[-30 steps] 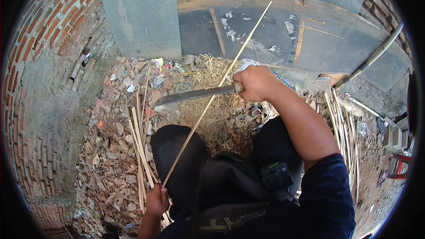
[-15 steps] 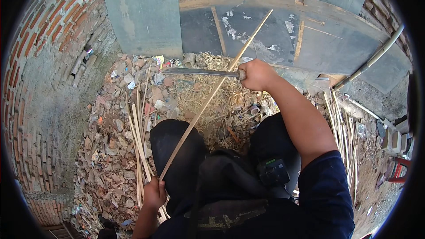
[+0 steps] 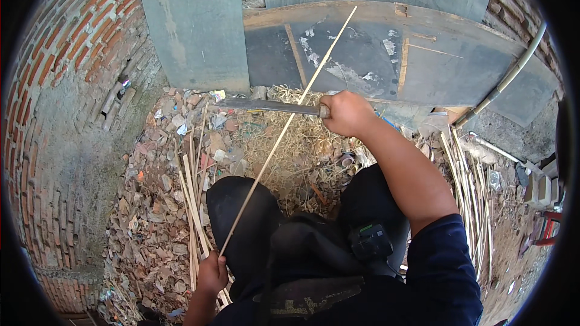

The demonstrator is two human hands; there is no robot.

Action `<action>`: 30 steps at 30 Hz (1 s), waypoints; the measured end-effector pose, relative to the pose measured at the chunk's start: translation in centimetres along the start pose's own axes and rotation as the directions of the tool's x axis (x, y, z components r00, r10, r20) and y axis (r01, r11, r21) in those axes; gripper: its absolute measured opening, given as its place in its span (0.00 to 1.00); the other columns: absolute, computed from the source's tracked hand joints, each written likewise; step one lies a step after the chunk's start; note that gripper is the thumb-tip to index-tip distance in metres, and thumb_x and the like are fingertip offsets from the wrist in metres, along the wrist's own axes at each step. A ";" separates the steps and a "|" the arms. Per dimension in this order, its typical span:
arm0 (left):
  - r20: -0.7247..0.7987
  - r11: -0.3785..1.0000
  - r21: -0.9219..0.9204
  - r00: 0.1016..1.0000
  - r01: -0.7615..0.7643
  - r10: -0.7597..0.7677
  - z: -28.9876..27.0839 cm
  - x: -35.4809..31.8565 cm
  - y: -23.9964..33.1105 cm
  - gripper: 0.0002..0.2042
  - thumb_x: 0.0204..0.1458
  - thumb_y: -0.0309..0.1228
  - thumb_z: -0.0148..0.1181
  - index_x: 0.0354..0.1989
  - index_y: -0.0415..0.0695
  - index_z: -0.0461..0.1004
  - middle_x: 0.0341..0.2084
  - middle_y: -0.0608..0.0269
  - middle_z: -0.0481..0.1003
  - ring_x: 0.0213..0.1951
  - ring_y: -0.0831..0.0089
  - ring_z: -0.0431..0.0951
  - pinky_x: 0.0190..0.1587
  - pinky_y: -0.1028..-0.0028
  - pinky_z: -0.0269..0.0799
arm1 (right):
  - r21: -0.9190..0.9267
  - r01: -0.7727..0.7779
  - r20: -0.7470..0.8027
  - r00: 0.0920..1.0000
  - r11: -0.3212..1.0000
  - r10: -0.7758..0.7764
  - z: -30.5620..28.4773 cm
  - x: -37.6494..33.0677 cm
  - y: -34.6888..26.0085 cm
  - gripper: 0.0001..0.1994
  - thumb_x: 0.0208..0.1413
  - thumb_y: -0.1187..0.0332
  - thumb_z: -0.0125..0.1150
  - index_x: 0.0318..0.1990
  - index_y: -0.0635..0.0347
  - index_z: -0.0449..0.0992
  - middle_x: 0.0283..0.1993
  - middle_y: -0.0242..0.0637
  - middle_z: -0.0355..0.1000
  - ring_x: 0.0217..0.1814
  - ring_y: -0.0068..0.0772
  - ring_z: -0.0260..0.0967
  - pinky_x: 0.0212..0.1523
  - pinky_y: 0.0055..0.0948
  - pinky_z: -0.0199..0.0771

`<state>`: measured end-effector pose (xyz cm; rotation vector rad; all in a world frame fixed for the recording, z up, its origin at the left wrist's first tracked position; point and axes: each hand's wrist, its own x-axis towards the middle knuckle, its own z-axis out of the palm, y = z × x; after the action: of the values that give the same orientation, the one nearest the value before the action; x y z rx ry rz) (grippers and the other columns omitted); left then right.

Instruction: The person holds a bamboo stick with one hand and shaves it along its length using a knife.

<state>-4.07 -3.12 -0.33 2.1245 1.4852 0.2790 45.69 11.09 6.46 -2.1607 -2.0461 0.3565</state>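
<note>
My left hand (image 3: 212, 273) is closed round the lower end of a long, thin bamboo strip (image 3: 264, 169). The strip slants up and away to the right, over my left knee, its far end in front of the dark panel. My right hand (image 3: 347, 113) grips the short handle of a machete (image 3: 266, 105), whose dark blade points left. Blade and strip cross close to the handle; they look to be in contact there. Pale curled shavings (image 3: 284, 139) cover the ground below the crossing.
More bamboo strips lie in a bundle at my left (image 3: 193, 205) and another bundle at my right (image 3: 468, 187). Rubble and litter (image 3: 151, 205) cover the ground. A brick wall (image 3: 36, 163) rises on the left, grey panels (image 3: 193, 30) stand ahead, and a pole (image 3: 507, 81) leans at the right.
The strip appears turned, showing a narrower side, and its far end sits slightly more to the left. My right hand and the machete have shifted slightly left and lower in view.
</note>
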 end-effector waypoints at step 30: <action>-0.065 0.993 0.120 0.998 0.024 -0.016 1.3 -0.3 -0.8 0.12 0.64 0.33 0.50 0.33 0.36 0.65 0.17 0.42 0.71 0.24 0.37 0.75 0.25 0.51 0.67 | -0.010 -0.155 -0.113 0.982 0.988 0.153 -0.1 1.1 4.4 0.15 0.49 0.65 0.61 0.46 0.52 0.80 0.39 0.46 0.80 0.46 0.51 0.78 0.50 0.47 0.79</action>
<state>-4.28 -3.57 -1.83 2.2119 1.5957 0.2574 50.01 11.93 5.26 -2.3009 -1.8370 0.2279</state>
